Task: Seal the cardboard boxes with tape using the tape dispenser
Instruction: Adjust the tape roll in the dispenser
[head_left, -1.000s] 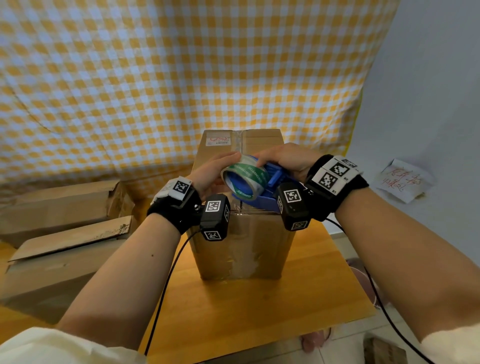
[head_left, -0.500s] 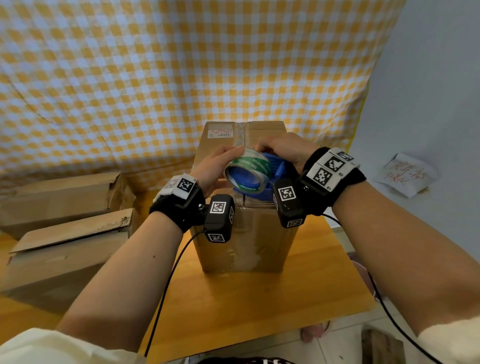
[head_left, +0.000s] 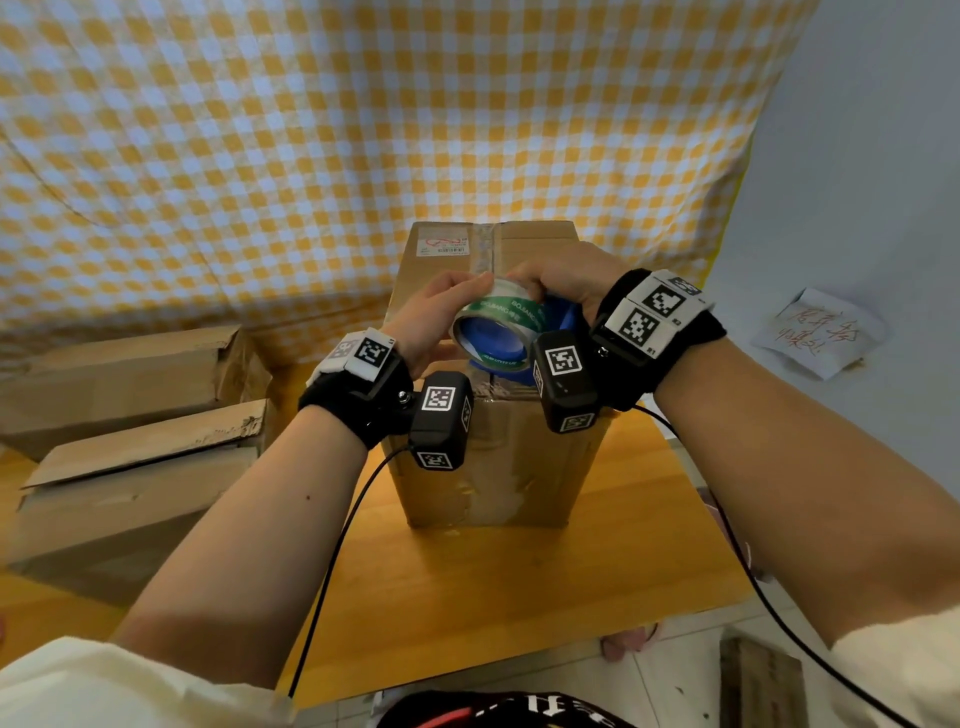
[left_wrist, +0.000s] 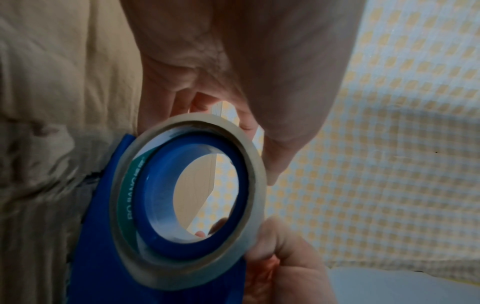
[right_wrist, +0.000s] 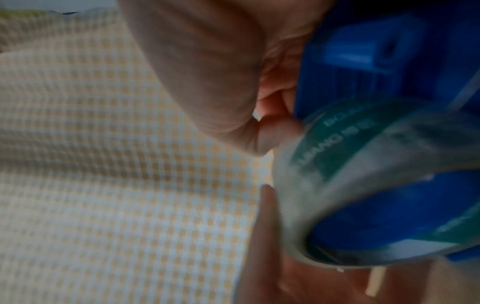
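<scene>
An upright cardboard box (head_left: 498, 457) stands on the wooden table (head_left: 519, 597); old tape runs along its top seam. Above the box's near top edge both hands hold a blue tape dispenser (head_left: 563, 319) loaded with a roll of clear tape (head_left: 498, 325) that has a green printed core. My left hand (head_left: 431, 322) curls round the roll's left side, fingertips on its top. My right hand (head_left: 566, 280) grips the dispenser from above and the right. In the left wrist view the roll (left_wrist: 187, 201) sits on the blue hub (left_wrist: 103, 257). The right wrist view shows the roll (right_wrist: 363, 181) blurred.
Two more cardboard boxes (head_left: 130, 457) lie on the table at the left, one with a torn flap. A yellow checked cloth (head_left: 363, 130) hangs behind. A crumpled paper note (head_left: 821, 332) sticks to the wall at right. Black cables (head_left: 332, 561) hang from both wrists.
Both hands with the dispenser have shifted slightly away from me over the box top. The left fingertips have come further over the top of the roll.
</scene>
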